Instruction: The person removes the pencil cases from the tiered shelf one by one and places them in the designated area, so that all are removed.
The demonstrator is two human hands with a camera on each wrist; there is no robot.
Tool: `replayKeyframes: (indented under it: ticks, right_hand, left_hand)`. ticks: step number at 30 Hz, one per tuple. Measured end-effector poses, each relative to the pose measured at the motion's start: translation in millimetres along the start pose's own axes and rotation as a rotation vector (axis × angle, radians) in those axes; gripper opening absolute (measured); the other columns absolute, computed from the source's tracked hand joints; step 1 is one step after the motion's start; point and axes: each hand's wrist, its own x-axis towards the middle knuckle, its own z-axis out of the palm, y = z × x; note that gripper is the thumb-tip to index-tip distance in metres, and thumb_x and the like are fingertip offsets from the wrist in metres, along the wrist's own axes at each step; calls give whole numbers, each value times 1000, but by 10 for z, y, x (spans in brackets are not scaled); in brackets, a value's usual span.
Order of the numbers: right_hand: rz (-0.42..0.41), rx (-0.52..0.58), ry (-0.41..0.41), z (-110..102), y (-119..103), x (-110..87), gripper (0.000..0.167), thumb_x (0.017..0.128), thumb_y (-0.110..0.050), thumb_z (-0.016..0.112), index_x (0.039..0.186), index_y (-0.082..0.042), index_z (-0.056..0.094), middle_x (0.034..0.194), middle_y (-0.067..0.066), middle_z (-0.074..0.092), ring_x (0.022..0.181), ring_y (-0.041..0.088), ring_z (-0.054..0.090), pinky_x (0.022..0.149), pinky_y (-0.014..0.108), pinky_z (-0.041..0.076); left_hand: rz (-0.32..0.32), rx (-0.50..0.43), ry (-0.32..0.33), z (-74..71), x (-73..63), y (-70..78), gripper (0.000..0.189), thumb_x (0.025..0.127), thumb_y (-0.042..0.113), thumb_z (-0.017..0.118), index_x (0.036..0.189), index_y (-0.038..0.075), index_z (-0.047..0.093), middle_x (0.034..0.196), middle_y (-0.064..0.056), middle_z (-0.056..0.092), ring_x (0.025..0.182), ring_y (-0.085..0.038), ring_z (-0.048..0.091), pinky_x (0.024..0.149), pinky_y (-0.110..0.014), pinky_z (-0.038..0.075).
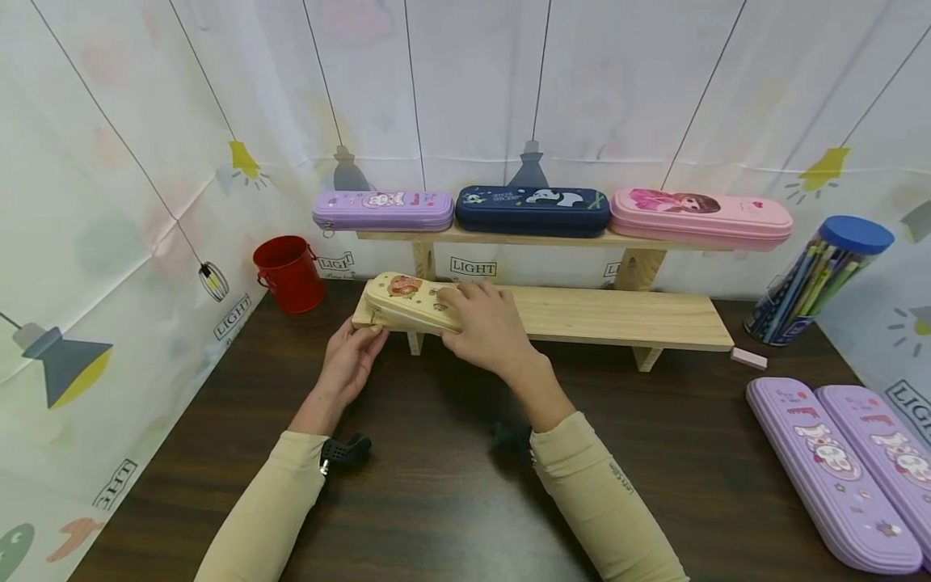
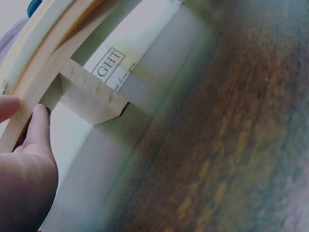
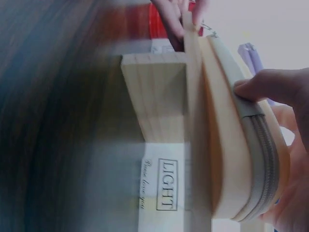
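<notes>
A cream-yellow pencil case with a printed lid lies at the left end of the lower board of a wooden shelf. My right hand grips its right part from above; in the right wrist view the thumb presses near the zipper on the case's side. With my left hand I pinch the left front corner of the same board, thumb on top and fingers beneath, as the left wrist view shows. On the upper board stand a purple pencil case, a navy panda case and a pink case.
A red bucket stands left of the shelf. To the right are a clear jar of pencils with a blue lid and a small pale pink block. Two purple pencil cases lie on the dark table at the right.
</notes>
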Motion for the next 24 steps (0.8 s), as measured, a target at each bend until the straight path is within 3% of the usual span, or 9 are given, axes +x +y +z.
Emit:
replayKeyframes:
  ticks: [7, 15, 20, 24]
  right_hand:
    - [29, 25, -44, -117, 110, -87, 53, 84, -36, 69, 136, -27, 58, 126, 8, 60, 119, 31, 54, 96, 54, 48]
    - [49, 45, -57, -228, 213, -196, 60, 80, -31, 71, 137, -21, 56, 114, 9, 60, 97, 28, 60, 85, 46, 55]
    - [87, 52, -87, -319, 289, -310, 65, 79, -30, 71, 141, -20, 53, 115, 12, 56, 97, 28, 56, 84, 45, 53]
    - [104, 65, -126, -395, 355, -399, 71, 78, -29, 72, 145, -19, 49, 125, 15, 53, 107, 31, 53, 92, 47, 51]
  left_hand:
    - [-6, 3, 10, 11, -5, 5, 65, 100, -5, 47, 157, 9, 20, 161, -12, 29, 146, -21, 38, 113, -25, 44]
    - [-13, 4, 28, 12, -8, 16, 62, 101, -2, 48, 157, 10, 22, 160, -12, 32, 145, -20, 40, 110, -23, 47]
    - [-9, 22, 31, 29, -15, 24, 61, 103, 4, 50, 157, 10, 22, 160, -12, 31, 145, -20, 39, 111, -23, 46]
    - [-25, 33, 57, 36, -17, 31, 64, 102, 6, 52, 158, 11, 20, 161, -12, 29, 145, -20, 39, 112, -24, 44]
